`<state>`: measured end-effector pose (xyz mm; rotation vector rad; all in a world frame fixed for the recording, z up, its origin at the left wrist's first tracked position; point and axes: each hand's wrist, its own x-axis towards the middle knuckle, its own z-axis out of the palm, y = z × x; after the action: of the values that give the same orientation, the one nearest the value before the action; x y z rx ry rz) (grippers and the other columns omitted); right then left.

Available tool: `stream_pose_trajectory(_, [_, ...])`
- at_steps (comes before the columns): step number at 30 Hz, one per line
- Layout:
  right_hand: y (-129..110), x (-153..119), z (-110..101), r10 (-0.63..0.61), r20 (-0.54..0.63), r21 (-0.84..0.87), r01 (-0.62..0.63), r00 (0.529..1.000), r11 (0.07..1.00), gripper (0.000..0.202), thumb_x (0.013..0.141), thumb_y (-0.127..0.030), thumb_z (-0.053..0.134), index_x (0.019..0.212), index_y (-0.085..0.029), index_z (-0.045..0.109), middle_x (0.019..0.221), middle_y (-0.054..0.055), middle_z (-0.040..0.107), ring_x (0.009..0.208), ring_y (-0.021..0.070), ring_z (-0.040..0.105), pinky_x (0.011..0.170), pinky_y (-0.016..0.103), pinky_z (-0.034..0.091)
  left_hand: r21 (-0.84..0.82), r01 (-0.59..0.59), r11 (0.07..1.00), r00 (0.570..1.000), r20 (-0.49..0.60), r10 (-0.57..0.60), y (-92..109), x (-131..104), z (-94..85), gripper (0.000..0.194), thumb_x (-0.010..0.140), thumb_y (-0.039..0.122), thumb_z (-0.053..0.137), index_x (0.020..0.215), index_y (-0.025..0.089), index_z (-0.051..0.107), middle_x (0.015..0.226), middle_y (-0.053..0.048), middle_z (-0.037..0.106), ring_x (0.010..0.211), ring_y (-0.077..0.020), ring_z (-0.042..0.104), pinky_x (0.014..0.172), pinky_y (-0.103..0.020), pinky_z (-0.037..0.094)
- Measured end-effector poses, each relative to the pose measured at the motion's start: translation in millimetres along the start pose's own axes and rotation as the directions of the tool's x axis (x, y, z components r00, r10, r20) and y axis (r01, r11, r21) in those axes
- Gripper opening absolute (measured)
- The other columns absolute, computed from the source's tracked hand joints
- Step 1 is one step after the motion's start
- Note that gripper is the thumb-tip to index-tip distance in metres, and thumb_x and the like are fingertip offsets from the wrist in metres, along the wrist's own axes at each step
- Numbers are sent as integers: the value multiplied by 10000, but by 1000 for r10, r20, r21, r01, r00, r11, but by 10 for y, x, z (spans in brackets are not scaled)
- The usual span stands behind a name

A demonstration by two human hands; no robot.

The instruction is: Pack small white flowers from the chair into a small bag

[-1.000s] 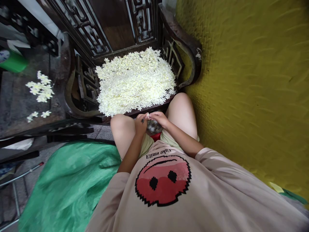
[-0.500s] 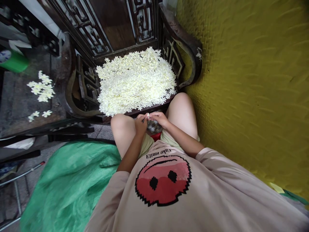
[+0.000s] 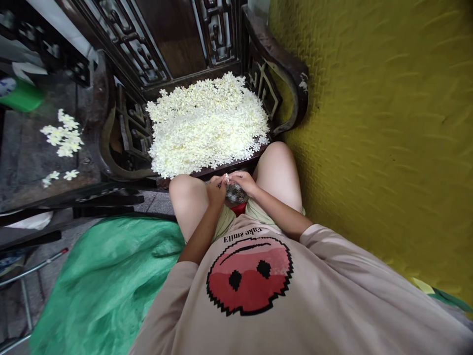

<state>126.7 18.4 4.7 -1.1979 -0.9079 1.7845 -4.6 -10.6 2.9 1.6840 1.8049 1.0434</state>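
Above my lap, my left hand [image 3: 217,188] and my right hand [image 3: 244,182] meet with fingers pinched together. A small white flower [image 3: 226,177] shows between their fingertips, and both hands seem to grip it. Just beyond my knees, a thick heap of white flowers [image 3: 209,128] covers the seat of a dark carved wooden chair [image 3: 173,37]. Below my hands, between my thighs, is a patterned surface [image 3: 234,193] with something red [image 3: 239,209] beside it; what they are I cannot make out.
A dark wooden table [image 3: 22,148] on the left bears a few loose white flowers [image 3: 66,135] and a green round container [image 3: 22,96]. Green sheeting [image 3: 111,276] lies at my left side. A yellow textured panel [image 3: 380,123] rises close on my right. Metal tubing [image 3: 25,296] stands lower left.
My hands stay together at the same place, with only a slight shift of the white flower at the fingertips. The view has moved very slightly.
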Motion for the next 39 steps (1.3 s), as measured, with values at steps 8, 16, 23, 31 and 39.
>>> stream_pose_trajectory(8, [-26,14,26,13,-38,-86,-16,999,996,192,647,-342,704,683,-161,649,662,12,662,669,139,629,659,237,458,-53,48,997,998,32,-46,34,16,8,244,827,289,528,965,177,695,859,-44,654,792,-141,589,786,-259,456])
stream_pose_trajectory(16, [-263,94,-243,50,-65,-175,-60,997,983,147,656,-275,701,683,-135,670,624,2,638,579,93,546,600,215,407,-276,308,910,943,218,-253,-96,102,84,422,771,418,573,1107,166,612,942,-60,644,767,-138,582,733,-273,461])
stream_pose_trajectory(23, [-352,338,-189,168,-166,-145,-193,972,970,123,716,-268,673,736,-147,670,720,19,664,519,63,521,483,176,347,-349,434,830,899,224,-376,-246,97,173,407,791,482,509,1022,157,593,873,-62,636,756,-144,581,724,-282,468])
stream_pose_trajectory(31, [-1256,1302,-729,-168,-448,-260,52,878,964,122,769,-233,612,784,-114,633,708,11,618,534,60,493,528,180,402,-116,415,902,866,355,-353,-282,51,139,240,805,348,480,881,164,614,838,-55,657,800,-176,596,773,-310,460])
stream_pose_trajectory(39, [-1423,1659,-1250,-235,-439,-272,121,867,955,269,829,-271,529,1072,-164,566,871,27,645,621,68,560,550,170,412,199,180,963,757,597,-265,-219,-1,172,232,869,279,434,967,172,616,1010,-73,668,916,-171,599,838,-288,431])
